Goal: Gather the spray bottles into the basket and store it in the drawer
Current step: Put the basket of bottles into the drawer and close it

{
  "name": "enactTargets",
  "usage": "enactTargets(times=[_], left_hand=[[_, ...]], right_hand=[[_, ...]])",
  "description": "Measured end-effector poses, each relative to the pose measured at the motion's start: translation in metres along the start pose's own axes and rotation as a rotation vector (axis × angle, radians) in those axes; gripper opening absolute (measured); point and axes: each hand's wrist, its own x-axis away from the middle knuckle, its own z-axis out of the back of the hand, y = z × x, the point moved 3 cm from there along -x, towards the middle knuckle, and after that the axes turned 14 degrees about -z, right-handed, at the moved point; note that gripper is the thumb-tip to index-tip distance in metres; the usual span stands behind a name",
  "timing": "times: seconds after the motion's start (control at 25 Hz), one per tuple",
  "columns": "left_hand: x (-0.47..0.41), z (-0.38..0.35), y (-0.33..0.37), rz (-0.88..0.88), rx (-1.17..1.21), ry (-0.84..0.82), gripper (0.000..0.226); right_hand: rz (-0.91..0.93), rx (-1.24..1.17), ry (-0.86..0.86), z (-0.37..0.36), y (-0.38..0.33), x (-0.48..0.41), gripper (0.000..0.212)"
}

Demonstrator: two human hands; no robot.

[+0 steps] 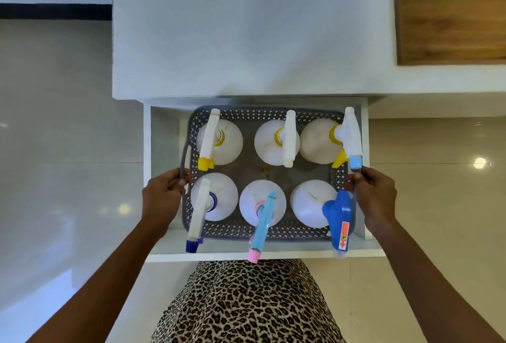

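A grey perforated basket (262, 114) sits inside the open white drawer (254, 255). Several white spray bottles stand upright in it in two rows. The back row has yellow collars (219, 142); the front row has a dark-blue-tipped one (213, 197), a light-blue and pink one (262, 205) and a blue-headed one (312, 203). My left hand (161, 197) grips the basket's left handle. My right hand (375, 194) grips the right handle, partly hidden behind the blue sprayer head.
The white cabinet top (252, 27) lies above the drawer. A wooden surface (451, 11) is at the upper right. Glossy tiled floor (60, 137) spreads on both sides. My leopard-print skirt (246, 301) is right against the drawer front.
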Motion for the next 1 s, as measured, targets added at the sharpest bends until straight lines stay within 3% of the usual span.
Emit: enactTargets(times=[0.56, 1.0], left_hand=[[-0.085, -0.082, -0.087, 0.089, -0.294, -0.136, 0.028], [-0.111, -0.107, -0.114, 0.518, -0.07, -0.143, 0.028]], right_hand=[[-0.165, 0.267, -0.043, -0.095, 0.028, -0.11, 0.012], [-0.148, 0.381, -0.088, -0.125, 0.028, -0.146, 0.014]])
